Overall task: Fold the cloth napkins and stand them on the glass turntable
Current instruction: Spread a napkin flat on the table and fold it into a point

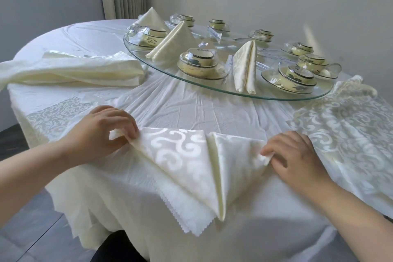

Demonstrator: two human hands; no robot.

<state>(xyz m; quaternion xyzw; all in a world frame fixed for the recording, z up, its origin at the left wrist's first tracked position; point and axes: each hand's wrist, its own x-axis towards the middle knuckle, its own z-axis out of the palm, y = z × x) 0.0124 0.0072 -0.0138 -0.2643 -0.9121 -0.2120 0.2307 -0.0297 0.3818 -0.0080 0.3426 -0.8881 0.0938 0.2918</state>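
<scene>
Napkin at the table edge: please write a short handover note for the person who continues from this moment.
Hands: left hand and right hand each pinch a corner of the half-folded napkin at the near edge of the table.
Done: three folded napkins stand on the glass turntable.
To do: finish this fold, stand it there; then the napkin pile at left.

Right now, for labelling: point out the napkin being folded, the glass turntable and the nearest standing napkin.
napkin being folded point(180, 155), head view, patterned left flap
glass turntable point(168, 69), head view, bare near edge
nearest standing napkin point(242, 64), head view, left face
</scene>
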